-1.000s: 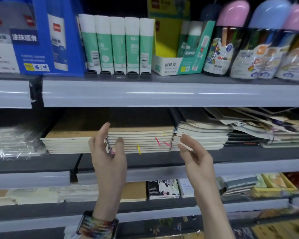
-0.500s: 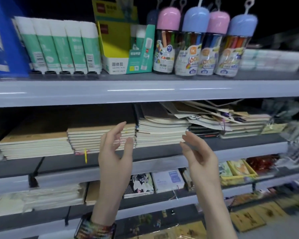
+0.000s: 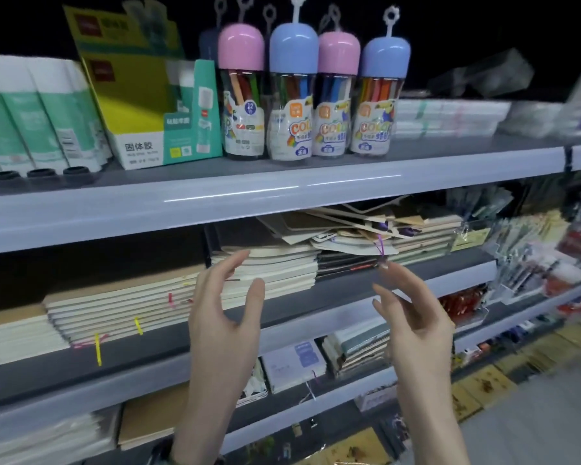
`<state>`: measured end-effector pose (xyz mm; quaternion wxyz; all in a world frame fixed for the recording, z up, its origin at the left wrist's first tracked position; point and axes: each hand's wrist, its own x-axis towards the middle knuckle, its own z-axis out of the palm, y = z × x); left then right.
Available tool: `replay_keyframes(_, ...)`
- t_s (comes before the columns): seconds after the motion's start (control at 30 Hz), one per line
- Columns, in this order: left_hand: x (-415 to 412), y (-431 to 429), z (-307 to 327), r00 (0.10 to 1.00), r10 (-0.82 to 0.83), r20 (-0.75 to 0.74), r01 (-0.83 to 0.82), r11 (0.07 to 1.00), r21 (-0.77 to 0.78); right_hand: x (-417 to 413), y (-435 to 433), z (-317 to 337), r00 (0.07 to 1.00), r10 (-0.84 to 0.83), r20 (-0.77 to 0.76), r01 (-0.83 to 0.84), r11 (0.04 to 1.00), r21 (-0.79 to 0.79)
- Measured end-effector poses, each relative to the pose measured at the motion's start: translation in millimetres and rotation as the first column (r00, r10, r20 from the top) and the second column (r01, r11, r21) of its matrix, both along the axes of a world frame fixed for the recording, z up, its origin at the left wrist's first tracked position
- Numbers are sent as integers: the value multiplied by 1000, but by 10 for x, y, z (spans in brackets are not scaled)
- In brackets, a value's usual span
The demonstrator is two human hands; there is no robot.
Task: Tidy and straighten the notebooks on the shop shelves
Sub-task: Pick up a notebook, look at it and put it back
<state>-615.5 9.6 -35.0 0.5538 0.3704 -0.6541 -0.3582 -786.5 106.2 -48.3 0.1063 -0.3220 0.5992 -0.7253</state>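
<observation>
Notebooks lie in flat stacks on the middle shelf (image 3: 349,290). A neat brown-covered stack (image 3: 121,307) with coloured ribbon markers is at the left. A cream stack (image 3: 275,266) sits in the middle, its top covers curling. To the right is a messy pile (image 3: 376,229) of skewed notebooks with a purple ribbon hanging down. My left hand (image 3: 225,313) hovers in front of the cream stack, fingers spread, holding nothing. My right hand (image 3: 413,313) hovers below the messy pile, fingers loosely bent, also empty.
The upper shelf (image 3: 249,193) carries glue sticks (image 3: 37,112), a yellow-green glue box (image 3: 148,105) and several capped tubs of colour pens (image 3: 292,95). More notebooks (image 3: 296,364) lie on the shelf below. Packaged goods (image 3: 534,256) hang at the right.
My view has swung right along the shelves, bringing the messy pile closer to centre. Both hands moved right with it, from the brown stack to the cream stack and the messy pile, still empty.
</observation>
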Motion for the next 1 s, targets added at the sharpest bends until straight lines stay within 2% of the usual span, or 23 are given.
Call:
replay_keyframes(0.1,-58,-98,25,999,21,-48,-22,999,-24,-61,-20,-4,997,-72,20,72,997,0)
replay_keyframes(0.3,-136,-258,103,997,-55,-60,56,998,19,-91,-172,31,984,-174,39,175,984,-21)
replay_keyframes(0.47,-181,-333,184,998,18,-65,-13,997,80,-179,-292,124,966,-257,21,257,965,-46)
replay_keyframes(0.6,-291,-367,244,994,109,30,-111,991,77,-345,-356,114,950,-312,-21,311,950,-43)
replay_keyframes(0.8,-583,-399,335,976,207,66,-211,976,50,-728,-451,212,949,-292,-118,288,957,-43)
replay_keyframes(1.0,-1003,-400,422,940,299,161,-289,954,-85,-1267,-540,332,950,-238,-202,233,971,-47)
